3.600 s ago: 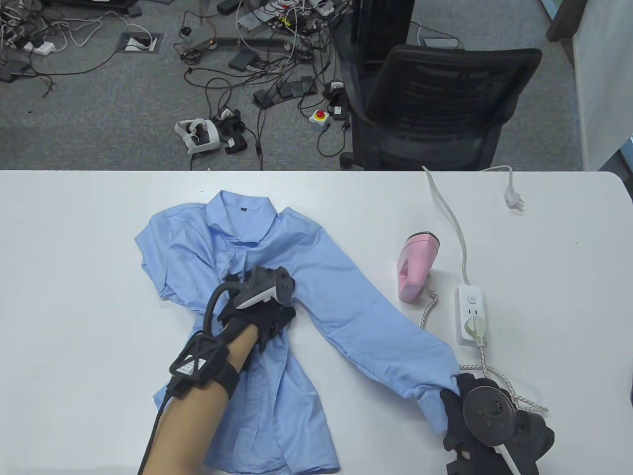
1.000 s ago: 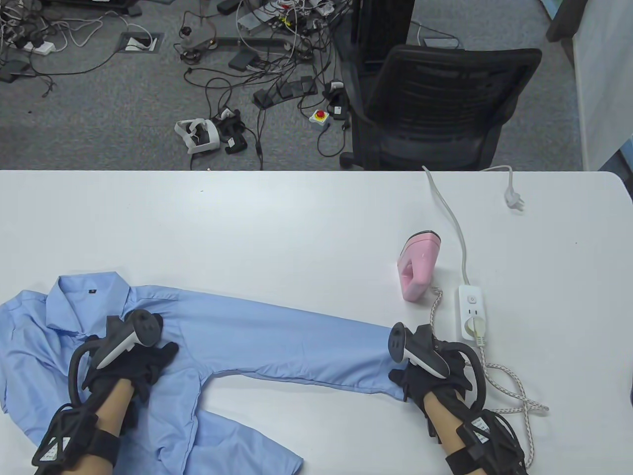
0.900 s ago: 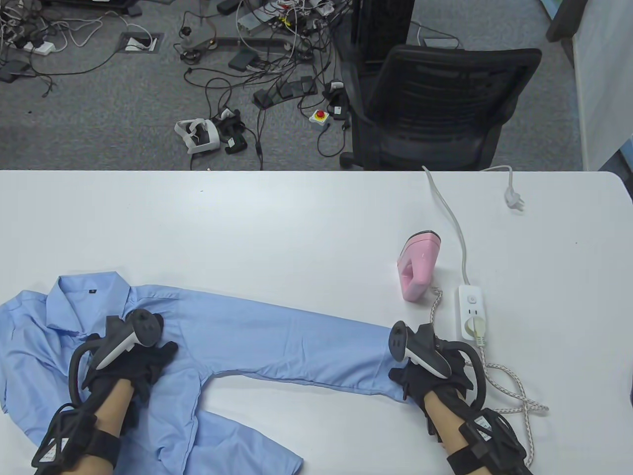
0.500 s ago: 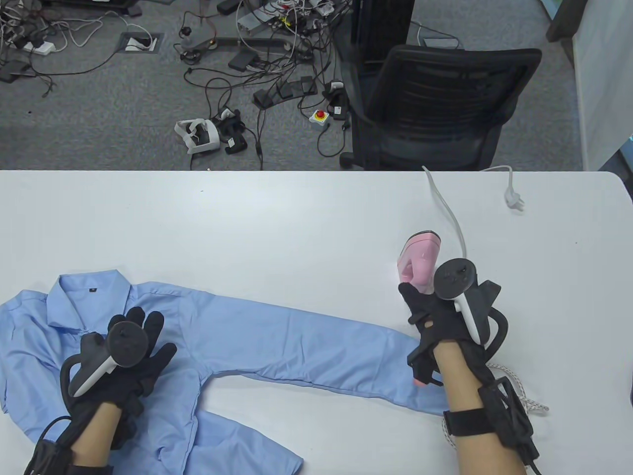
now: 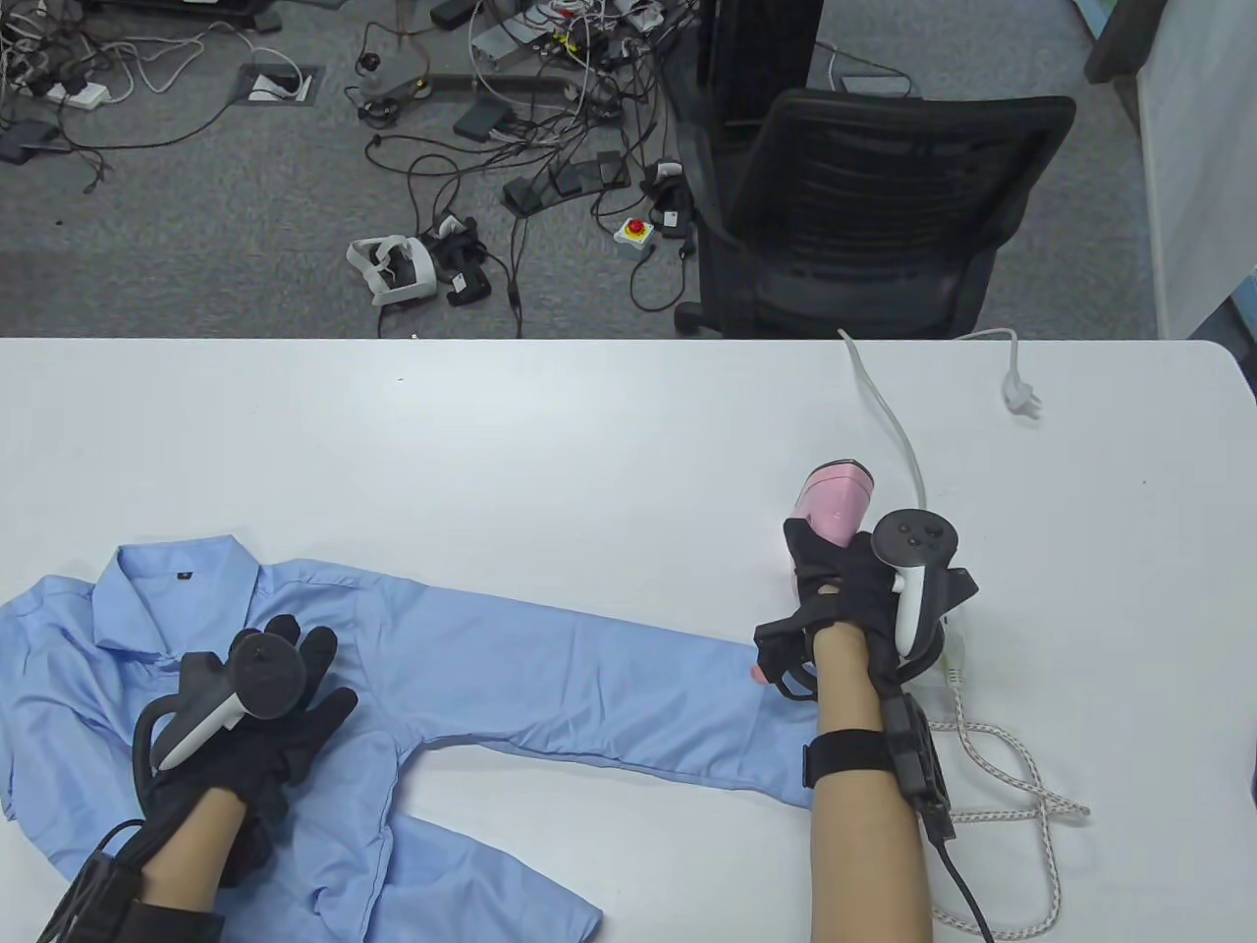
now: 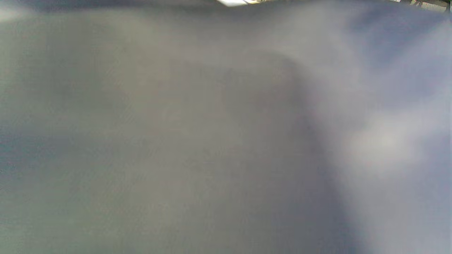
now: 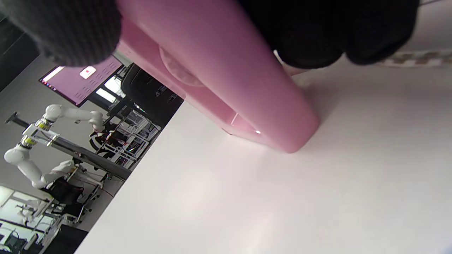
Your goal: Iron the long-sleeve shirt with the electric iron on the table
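A light blue long-sleeve shirt [image 5: 550,678] lies on the white table [image 5: 589,442] at the front left, one sleeve stretched out to the right. My left hand [image 5: 285,688] rests flat on the shirt near the shoulder, fingers spread. My right hand [image 5: 835,580] grips the pink electric iron [image 5: 835,496], which stands on the table just beyond the sleeve's cuff. In the right wrist view my gloved fingers [image 7: 317,31] wrap the iron's pink body [image 7: 226,88], whose end touches the table. The left wrist view shows only blurred fabric close up.
The iron's braided cord [image 5: 1011,776] loops on the table right of my right forearm. A white cable [image 5: 889,413] and its loose plug [image 5: 1019,396] lie at the back right. A black office chair [image 5: 864,206] stands beyond the table's far edge.
My right hand let go of the sleeve cuff, moved up to the iron and took hold of it. My left hand opened flat on the shirt. The shirt was first dragged left.
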Available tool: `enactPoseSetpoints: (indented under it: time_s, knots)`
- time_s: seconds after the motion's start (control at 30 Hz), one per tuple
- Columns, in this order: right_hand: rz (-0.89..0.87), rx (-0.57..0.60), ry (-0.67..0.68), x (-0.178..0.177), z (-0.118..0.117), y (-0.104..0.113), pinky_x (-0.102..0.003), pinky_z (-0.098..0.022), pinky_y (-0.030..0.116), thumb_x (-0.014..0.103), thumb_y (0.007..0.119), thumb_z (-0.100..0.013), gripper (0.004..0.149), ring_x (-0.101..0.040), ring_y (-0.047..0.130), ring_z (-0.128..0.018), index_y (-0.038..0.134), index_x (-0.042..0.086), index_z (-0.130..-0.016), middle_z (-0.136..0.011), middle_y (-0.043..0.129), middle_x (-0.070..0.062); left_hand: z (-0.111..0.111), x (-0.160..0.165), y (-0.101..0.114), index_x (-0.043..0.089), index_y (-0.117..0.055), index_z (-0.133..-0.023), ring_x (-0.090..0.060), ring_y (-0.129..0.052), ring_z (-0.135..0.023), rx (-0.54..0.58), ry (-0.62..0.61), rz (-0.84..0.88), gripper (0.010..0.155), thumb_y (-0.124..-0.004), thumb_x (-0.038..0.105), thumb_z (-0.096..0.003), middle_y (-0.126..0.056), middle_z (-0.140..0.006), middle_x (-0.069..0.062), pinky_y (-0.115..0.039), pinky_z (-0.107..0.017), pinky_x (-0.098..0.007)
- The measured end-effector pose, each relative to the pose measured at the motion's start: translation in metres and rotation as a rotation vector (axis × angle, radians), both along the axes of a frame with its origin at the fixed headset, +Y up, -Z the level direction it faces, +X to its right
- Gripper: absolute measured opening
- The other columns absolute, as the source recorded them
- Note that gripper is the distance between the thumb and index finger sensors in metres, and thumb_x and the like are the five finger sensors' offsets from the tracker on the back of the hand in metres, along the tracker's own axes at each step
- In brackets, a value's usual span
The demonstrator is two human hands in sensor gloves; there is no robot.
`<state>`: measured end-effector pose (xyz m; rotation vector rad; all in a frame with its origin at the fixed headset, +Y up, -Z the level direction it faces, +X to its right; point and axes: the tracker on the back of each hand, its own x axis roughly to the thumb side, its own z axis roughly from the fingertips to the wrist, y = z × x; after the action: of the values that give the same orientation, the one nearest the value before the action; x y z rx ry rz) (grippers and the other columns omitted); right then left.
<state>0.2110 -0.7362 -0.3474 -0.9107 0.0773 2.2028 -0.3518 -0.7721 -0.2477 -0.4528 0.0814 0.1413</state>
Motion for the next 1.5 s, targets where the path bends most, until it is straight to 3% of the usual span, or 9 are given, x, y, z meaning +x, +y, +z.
enactPoseSetpoints:
  time_s: [0.37, 0.5, 0.67, 0.83, 1.0, 1.13, 1.23, 1.33, 1.5]
  knots:
    - [-0.114, -0.046, 0.063, 0.004, -0.005, -0.009, -0.052, -0.053, 0.073, 0.065, 0.079, -0.032, 0.061, -0.038, 0.080, -0.076, 0.071, 0.028, -0.080, -0.087, 0.073, -0.002, 0.000, 0.004, -0.011, 0.044, -0.023, -0.108, -0.029, -0.007, -0.110, -0.089, -0.022, 0.021, 0.069, -0.051, 0.070, -0.0500, -0.004, -0.120, 0.005, -0.008, -0.071, -0.066]
    - [-0.119, 0.163, 0.034, 0.006, -0.001, -0.007, -0.050, -0.056, 0.071, 0.056, 0.087, -0.029, 0.049, -0.035, 0.079, -0.077, 0.081, 0.029, -0.069, -0.079, 0.083, 0.004, -0.001, 0.005, -0.010, 0.044, -0.023, -0.108, -0.029, -0.007, -0.110, -0.096, -0.019, 0.015, 0.069, -0.051, 0.070, -0.0501, -0.004, -0.120, 0.005, -0.007, -0.071, -0.065]
    - [-0.107, 0.336, 0.140, -0.002, -0.002, 0.038, -0.043, -0.051, 0.074, 0.052, 0.086, -0.030, 0.042, -0.028, 0.091, -0.060, 0.081, 0.024, -0.061, -0.057, 0.090, 0.000, -0.001, 0.004, -0.007, 0.044, -0.024, -0.108, -0.029, -0.007, -0.110, -0.072, -0.014, 0.027, 0.070, -0.052, 0.070, -0.0501, -0.004, -0.120, 0.004, -0.007, -0.071, -0.065]
    - [-0.192, 0.472, 0.402, -0.037, 0.000, 0.096, -0.036, -0.038, 0.087, 0.051, 0.083, -0.033, 0.048, -0.017, 0.101, -0.043, 0.076, 0.018, -0.067, -0.054, 0.087, 0.002, -0.001, 0.004, -0.011, 0.043, -0.024, -0.108, -0.029, -0.007, -0.110, -0.094, -0.012, 0.012, 0.069, -0.052, 0.070, -0.0502, -0.004, -0.120, 0.004, -0.007, -0.071, -0.065]
    - [-0.358, 0.322, 0.649, -0.103, 0.008, 0.132, -0.032, -0.035, 0.090, 0.054, 0.078, -0.038, 0.056, -0.011, 0.102, -0.039, 0.070, 0.014, -0.076, -0.061, 0.083, 0.001, -0.001, 0.005, -0.012, 0.044, -0.024, -0.108, -0.029, -0.007, -0.110, -0.107, -0.013, -0.002, 0.070, -0.052, 0.070, -0.0501, -0.005, -0.120, 0.004, -0.007, -0.071, -0.065]
    - [-0.269, 0.186, 0.653, -0.160, 0.019, 0.155, -0.032, -0.032, 0.091, 0.054, 0.078, -0.037, 0.056, -0.011, 0.103, -0.035, 0.072, 0.013, -0.075, -0.057, 0.085, 0.000, -0.001, 0.006, -0.014, 0.043, -0.025, -0.108, -0.029, -0.008, -0.111, -0.124, -0.022, -0.014, 0.071, -0.053, 0.071, -0.0498, -0.007, -0.121, 0.003, -0.007, -0.071, -0.066]
    - [-0.267, 0.120, 0.773, -0.200, 0.022, 0.164, -0.032, -0.033, 0.091, 0.054, 0.078, -0.037, 0.056, -0.011, 0.103, -0.037, 0.072, 0.013, -0.075, -0.058, 0.084, 0.000, -0.001, 0.007, -0.017, 0.043, -0.022, -0.108, -0.029, -0.007, -0.110, -0.149, -0.024, -0.024, 0.072, -0.053, 0.071, -0.0496, -0.006, -0.121, 0.004, -0.006, -0.071, -0.066]
    - [-0.428, 0.032, 0.814, -0.239, 0.025, 0.152, -0.034, -0.036, 0.089, 0.052, 0.077, -0.038, 0.057, -0.014, 0.101, -0.041, 0.069, 0.012, -0.078, -0.061, 0.082, -0.001, -0.002, 0.008, -0.018, 0.043, -0.021, -0.108, -0.028, -0.006, -0.110, -0.152, -0.023, -0.035, 0.072, -0.054, 0.071, -0.0497, -0.005, -0.120, 0.004, -0.006, -0.071, -0.066]
    - [-0.671, -0.191, 0.882, -0.295, 0.020, 0.097, -0.037, -0.043, 0.086, 0.049, 0.074, -0.041, 0.059, -0.017, 0.098, -0.050, 0.062, 0.009, -0.083, -0.068, 0.077, -0.004, -0.001, 0.009, -0.018, 0.043, -0.019, -0.107, -0.029, -0.005, -0.110, -0.156, -0.025, -0.048, 0.073, -0.054, 0.071, -0.0498, -0.004, -0.120, 0.004, -0.007, -0.071, -0.066]
